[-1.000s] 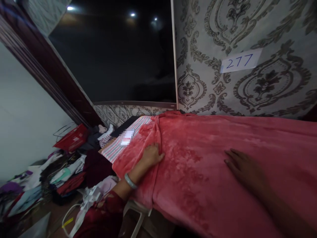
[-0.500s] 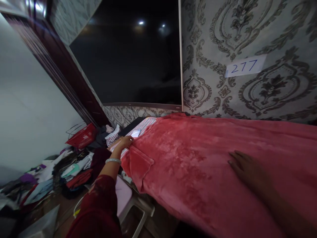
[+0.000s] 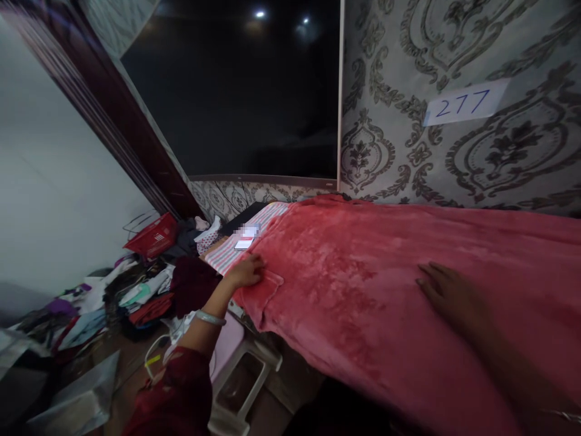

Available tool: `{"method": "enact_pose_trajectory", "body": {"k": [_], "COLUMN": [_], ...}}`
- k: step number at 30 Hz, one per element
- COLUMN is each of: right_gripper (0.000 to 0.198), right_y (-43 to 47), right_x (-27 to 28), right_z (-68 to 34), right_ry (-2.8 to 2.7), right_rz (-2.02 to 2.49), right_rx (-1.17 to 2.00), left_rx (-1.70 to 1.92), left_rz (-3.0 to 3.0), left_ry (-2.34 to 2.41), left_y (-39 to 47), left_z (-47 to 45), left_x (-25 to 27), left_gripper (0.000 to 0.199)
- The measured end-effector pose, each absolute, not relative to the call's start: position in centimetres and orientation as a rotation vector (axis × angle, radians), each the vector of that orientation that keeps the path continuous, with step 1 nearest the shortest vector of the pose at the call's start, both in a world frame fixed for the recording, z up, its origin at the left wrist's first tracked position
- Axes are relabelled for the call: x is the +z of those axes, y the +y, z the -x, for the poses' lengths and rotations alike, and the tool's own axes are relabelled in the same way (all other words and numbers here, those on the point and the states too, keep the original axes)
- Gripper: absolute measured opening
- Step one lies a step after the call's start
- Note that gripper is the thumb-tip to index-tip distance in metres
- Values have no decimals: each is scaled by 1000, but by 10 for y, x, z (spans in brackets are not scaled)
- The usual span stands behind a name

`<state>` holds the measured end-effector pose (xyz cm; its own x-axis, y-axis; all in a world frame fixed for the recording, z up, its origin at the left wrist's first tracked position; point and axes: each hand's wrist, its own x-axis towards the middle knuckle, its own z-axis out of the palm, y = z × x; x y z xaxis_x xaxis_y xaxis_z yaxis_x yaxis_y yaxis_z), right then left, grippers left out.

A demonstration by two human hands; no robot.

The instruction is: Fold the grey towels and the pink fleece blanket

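Directly under fingers (image 3: 256, 263) — red blanket (image 3: 327, 266)

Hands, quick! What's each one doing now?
Left hand: on the red plush blanket; grip cannot be told.
Right hand: open, resting on the blanket.

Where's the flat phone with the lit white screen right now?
Left of centre in the head view, the phone lies on the striped pastel cloth, just beyond the left hand and beside the plush red blanket.

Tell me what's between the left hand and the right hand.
Head view: only the red blanket spans the stretch between the left hand and the right hand, with a flap edge near the left.
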<state>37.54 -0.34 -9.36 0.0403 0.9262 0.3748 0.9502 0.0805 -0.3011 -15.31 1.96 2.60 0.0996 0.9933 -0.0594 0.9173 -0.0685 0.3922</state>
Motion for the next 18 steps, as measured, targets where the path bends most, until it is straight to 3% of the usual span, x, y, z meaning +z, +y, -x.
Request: {"method": "enact_pose_trajectory", "body": {"k": [11,18], "right_gripper": [56,41], "right_y": [-6,-62], "right_x": [-83,-73], "right_z": [-368,-355], "right_ry": [-1881,-2021], "right_rz": [1809,1538], "right_rx": [-83,-128], "left_rx": [891,1139], "left_rz": [-1469,-991], "left_ry": [1842,1714], "left_y": [-23,-24], "left_z": [232,226], "left_x": [27,29], "left_gripper": [9,23]}}
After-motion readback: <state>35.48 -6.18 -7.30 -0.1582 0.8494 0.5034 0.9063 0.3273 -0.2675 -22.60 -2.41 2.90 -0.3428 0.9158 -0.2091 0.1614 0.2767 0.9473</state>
